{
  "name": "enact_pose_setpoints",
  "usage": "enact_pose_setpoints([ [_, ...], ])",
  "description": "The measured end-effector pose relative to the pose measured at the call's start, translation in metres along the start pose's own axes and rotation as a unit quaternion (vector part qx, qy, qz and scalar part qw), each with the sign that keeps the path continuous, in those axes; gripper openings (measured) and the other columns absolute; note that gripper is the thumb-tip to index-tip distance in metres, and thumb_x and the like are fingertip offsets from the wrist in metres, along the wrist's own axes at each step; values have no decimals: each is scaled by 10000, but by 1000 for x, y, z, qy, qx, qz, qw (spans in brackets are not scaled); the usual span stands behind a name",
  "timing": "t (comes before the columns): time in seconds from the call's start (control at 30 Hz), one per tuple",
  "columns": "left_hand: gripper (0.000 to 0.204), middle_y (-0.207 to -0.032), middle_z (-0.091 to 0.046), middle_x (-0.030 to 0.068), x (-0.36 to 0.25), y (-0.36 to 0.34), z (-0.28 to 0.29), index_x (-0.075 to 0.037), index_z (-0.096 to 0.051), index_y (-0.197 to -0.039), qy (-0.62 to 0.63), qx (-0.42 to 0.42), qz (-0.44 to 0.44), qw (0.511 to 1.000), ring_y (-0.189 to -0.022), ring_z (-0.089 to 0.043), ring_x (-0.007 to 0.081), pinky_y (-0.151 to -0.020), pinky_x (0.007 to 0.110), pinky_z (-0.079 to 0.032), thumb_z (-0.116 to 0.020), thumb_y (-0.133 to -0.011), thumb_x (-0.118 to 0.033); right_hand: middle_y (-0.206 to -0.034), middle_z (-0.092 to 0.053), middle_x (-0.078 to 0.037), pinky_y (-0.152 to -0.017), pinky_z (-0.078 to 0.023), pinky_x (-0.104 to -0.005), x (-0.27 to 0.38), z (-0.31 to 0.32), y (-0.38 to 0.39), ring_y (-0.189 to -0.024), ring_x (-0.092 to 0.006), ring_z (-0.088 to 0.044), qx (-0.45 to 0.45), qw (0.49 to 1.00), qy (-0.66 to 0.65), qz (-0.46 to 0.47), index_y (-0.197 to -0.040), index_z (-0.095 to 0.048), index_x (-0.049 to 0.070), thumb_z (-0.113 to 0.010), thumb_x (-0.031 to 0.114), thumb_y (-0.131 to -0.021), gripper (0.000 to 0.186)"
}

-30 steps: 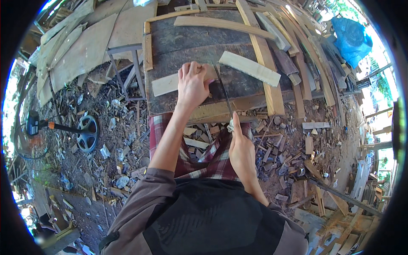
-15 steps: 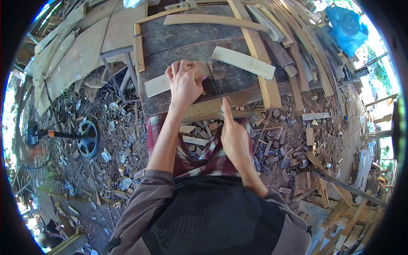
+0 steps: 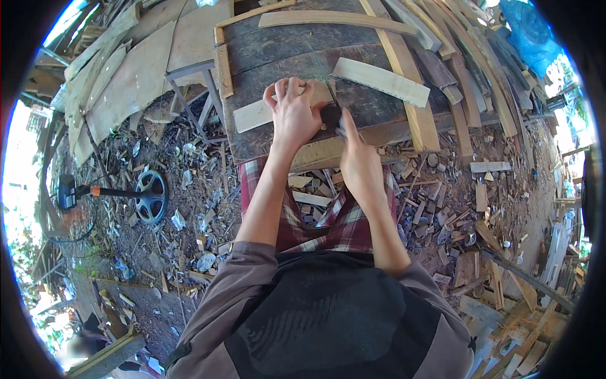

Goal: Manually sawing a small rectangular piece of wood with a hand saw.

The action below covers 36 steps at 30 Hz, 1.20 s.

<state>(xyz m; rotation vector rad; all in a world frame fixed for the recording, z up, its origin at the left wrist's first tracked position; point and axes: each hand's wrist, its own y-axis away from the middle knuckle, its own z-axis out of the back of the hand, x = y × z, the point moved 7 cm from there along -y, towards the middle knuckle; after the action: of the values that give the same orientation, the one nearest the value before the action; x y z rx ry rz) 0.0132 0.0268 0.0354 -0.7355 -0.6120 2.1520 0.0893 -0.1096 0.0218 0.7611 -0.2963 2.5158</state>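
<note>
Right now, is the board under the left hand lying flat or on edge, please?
Flat: the board shows its broad, pale face upward.

Angled the left forearm (image 3: 268, 189) forward and slightly rightward, bearing down with the left hand (image 3: 294, 115), palm down with arched fingers (image 3: 293, 87); held the right forearm (image 3: 387, 230) forward too, with the right hand (image 3: 361, 161) closed in a grip just beside, index finger (image 3: 349, 125) extended ahead.

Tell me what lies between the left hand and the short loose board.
In the head view, the held board's right end, thin saw blade and dark wooden tabletop lie between left hand and short loose board.
</note>
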Motion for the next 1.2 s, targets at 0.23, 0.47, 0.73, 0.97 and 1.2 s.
enact_pose_setpoints([
  [0.23, 430, -1077, -551, 77, 1, -2, -2, -73, -670, -1114, 11, 8, -3, 1000, -1158, -451, 291, -1020, 500, -240, -764, -710, -188, -711, -629, -261, -590, -463, -527, -13, 13, 54, -660, -411, -644, 21, 1000, -5, -12, -1531, -242, 189, -497, -14, -873, 734],
  [0.47, 430, -1084, -571, 77, -3, -3, -7, -102, -682, -1155, 0, 11, -7, 1000, -1156, -462, 294, -1024, 502, -238, -735, -748, -228, -742, -636, -265, -646, -476, -533, 13, 3, -33, -698, -421, -649, 7, 999, 33, -26, -1527, -262, 187, -472, -1, -886, 700],
  [0.73, 434, -1072, -546, 84, 3, 2, -1, -66, -678, -1116, -9, 4, 9, 1000, -1131, -469, 288, -1021, 512, -244, -762, -714, -208, -623, -588, -184, -565, -474, -476, -14, 9, 61, -587, -360, -617, 32, 998, 51, -2, -1553, -200, 197, -522, -30, -841, 814],
  [0.97, 420, -1095, -573, 65, 1, -3, -7, -107, -679, -1163, -12, 19, -15, 1000, -1141, -470, 280, -1022, 493, -257, -745, -759, -202, -651, -606, -188, -571, -476, -482, -12, 12, 35, -611, -357, -632, 20, 999, 22, -32, -1544, -227, 194, -527, -20, -860, 777],
  [1.2, 433, -1064, -545, 76, -5, -1, -10, -80, -673, -1136, -24, 18, -7, 1000, -1130, -466, 282, -1014, 507, -255, -754, -731, -210, -683, -624, -199, -593, -488, -488, -13, 8, 23, -648, -372, -646, 37, 998, 26, -39, -1544, -220, 216, -515, -2, -852, 783],
])
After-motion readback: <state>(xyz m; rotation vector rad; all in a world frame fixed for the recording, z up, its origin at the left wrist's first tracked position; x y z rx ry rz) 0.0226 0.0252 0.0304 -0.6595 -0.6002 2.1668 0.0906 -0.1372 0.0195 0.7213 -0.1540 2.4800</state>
